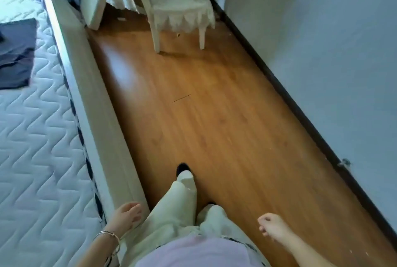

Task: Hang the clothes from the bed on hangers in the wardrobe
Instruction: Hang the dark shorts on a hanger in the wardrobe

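A dark navy garment [16, 56] lies spread on the quilted white mattress [38, 148] at the far left. My left hand [127, 215] hangs by the bed frame's corner, fingers loosely curled, holding nothing; a silver bangle sits on its wrist. My right hand [271, 227] hangs over the wooden floor at the lower right, fingers loosely curled and empty. Both hands are well away from the garment. No wardrobe or hanger is in view.
A white bed frame rail [90, 99] runs along the mattress. A wooden floor strip [204, 116] leads ahead between bed and wall [322, 41]. A white chair with a lace cover [178, 8] stands at the far end, beside a white panel [93, 4].
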